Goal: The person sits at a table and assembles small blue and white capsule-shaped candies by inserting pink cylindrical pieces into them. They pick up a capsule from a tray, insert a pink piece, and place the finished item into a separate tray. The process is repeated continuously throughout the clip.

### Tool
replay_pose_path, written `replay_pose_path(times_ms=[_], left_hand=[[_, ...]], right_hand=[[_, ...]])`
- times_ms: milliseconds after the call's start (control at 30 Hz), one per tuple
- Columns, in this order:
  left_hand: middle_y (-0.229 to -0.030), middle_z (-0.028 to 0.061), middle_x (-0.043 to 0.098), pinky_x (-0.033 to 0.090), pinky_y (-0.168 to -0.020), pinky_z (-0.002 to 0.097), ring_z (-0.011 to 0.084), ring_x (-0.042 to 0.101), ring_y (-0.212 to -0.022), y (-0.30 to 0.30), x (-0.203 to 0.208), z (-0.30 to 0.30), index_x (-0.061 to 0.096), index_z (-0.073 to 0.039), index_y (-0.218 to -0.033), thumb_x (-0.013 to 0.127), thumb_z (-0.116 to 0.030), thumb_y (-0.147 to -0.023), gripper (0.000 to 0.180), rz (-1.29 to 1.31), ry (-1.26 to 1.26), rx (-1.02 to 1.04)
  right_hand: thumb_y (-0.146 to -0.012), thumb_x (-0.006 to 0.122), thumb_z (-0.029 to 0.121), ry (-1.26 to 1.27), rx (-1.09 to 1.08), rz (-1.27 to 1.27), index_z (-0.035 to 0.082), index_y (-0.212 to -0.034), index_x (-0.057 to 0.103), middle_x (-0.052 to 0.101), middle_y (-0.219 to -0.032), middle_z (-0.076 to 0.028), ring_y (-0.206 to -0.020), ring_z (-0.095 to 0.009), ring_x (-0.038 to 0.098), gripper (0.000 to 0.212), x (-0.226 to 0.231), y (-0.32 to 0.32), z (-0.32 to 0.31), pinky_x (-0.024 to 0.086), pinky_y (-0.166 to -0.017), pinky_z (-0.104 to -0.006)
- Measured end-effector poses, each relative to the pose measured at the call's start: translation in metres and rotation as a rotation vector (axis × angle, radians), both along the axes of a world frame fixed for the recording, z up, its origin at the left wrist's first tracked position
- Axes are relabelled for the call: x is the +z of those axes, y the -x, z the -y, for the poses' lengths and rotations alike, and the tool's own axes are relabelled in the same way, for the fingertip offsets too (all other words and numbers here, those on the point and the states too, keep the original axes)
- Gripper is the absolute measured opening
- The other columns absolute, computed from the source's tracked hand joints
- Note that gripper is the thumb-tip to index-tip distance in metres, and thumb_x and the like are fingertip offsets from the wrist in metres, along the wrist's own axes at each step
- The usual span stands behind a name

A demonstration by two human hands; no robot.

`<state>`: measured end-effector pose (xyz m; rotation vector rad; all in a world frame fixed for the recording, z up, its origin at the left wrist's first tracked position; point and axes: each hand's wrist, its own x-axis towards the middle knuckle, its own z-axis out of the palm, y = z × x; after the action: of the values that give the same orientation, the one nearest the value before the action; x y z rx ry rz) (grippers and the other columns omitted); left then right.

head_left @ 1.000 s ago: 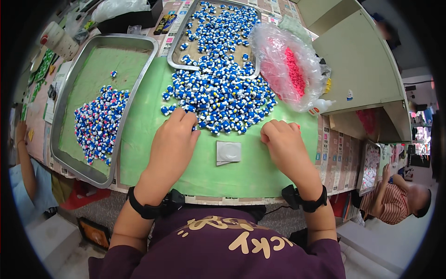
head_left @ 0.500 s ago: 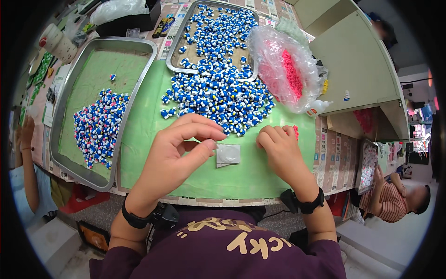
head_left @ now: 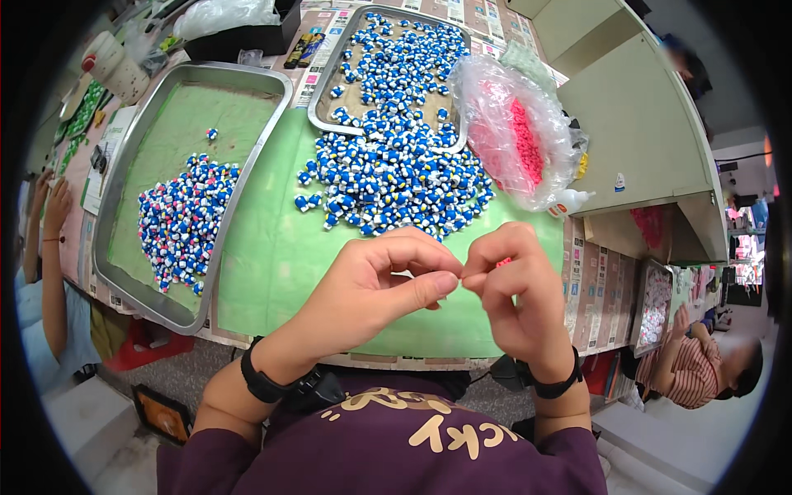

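Over the green mat (head_left: 272, 272) my left hand (head_left: 379, 285) and my right hand (head_left: 516, 289) meet fingertip to fingertip. Thumb and forefinger are pinched on each hand; whatever sits between them is too small or hidden to make out. Just beyond them spreads a heap of small blue and white figures (head_left: 396, 181) with yellow bits, spilling from a metal tray (head_left: 318, 115). A few tiny red pieces (head_left: 503, 261) show behind my right fingers. The white square with a clear blob on it is covered by my left hand.
At left, a second metal tray (head_left: 285, 91) holds figures with pink bits (head_left: 190, 219). A clear plastic bag of pinkish-red pieces (head_left: 524, 140) and a white bottle (head_left: 569, 200) lie at right, beside a pale cabinet (head_left: 635, 124). Other people work at both sides.
My left hand has moved right, over the white square, and its fingers have come against my right hand's. The right hand has lifted from beside the red pieces and turned inward.
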<state>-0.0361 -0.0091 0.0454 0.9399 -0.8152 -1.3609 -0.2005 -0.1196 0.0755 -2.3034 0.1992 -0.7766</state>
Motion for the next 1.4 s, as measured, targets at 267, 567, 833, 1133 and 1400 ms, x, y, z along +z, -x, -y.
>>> replay_pose_path(times_ms=[267,567,833,1133,1400], left_hand=[[-0.107,0.0100,0.059,0.052,-0.070,0.0259,0.0142,0.060,-0.087,-0.006,0.000,-0.006,0.065,0.002,-0.101,0.062,-0.002,-0.091,0.011,-0.034,0.114,0.041],[-0.097,0.0086,0.060,0.050,-0.068,0.0257,0.0141,0.060,-0.082,-0.003,-0.001,-0.007,0.064,0.001,-0.094,0.064,0.002,-0.087,0.006,0.447,0.244,0.287],[-0.090,0.0100,0.060,0.049,-0.066,0.0293,0.0212,0.060,-0.079,0.003,-0.003,0.000,0.063,0.001,-0.090,0.069,0.003,-0.082,0.010,0.843,0.397,0.514],[-0.093,0.0096,0.061,0.050,-0.066,0.0292,0.0187,0.061,-0.080,0.006,-0.006,-0.001,0.066,0.001,-0.093,0.068,0.004,-0.082,0.011,0.693,0.318,0.480],[-0.101,0.0075,0.061,0.050,-0.074,0.0255,0.0135,0.060,-0.087,-0.021,-0.009,-0.012,0.067,0.000,-0.101,0.061,0.004,-0.087,0.015,0.572,0.077,0.513]], right_hand=[[-0.070,0.070,-0.007,-0.006,-0.024,0.149,0.008,-0.082,0.053,0.062,-0.087,-0.006,-0.075,-0.020,0.057,0.026,-0.011,-0.013,-0.010,0.041,-0.069,-0.0332],[-0.074,0.076,-0.001,-0.229,-0.168,0.100,0.003,-0.085,0.061,0.062,-0.083,-0.008,-0.076,-0.021,0.060,0.019,-0.006,-0.020,-0.014,0.046,-0.065,-0.0299],[-0.075,0.074,-0.004,-0.135,-0.204,0.051,0.000,-0.088,0.067,0.064,-0.085,-0.010,-0.074,-0.021,0.061,0.015,-0.004,-0.018,-0.018,0.047,-0.063,-0.0293],[-0.079,0.069,-0.003,-0.053,-0.181,-0.006,0.002,-0.087,0.059,0.062,-0.083,-0.008,-0.072,-0.022,0.059,0.014,-0.011,-0.018,-0.012,0.044,-0.065,-0.0309],[-0.085,0.064,0.011,0.003,-0.034,-0.514,0.007,-0.086,0.058,0.059,-0.080,-0.005,-0.071,-0.024,0.058,0.007,-0.014,-0.005,0.007,0.039,-0.072,-0.0356]])
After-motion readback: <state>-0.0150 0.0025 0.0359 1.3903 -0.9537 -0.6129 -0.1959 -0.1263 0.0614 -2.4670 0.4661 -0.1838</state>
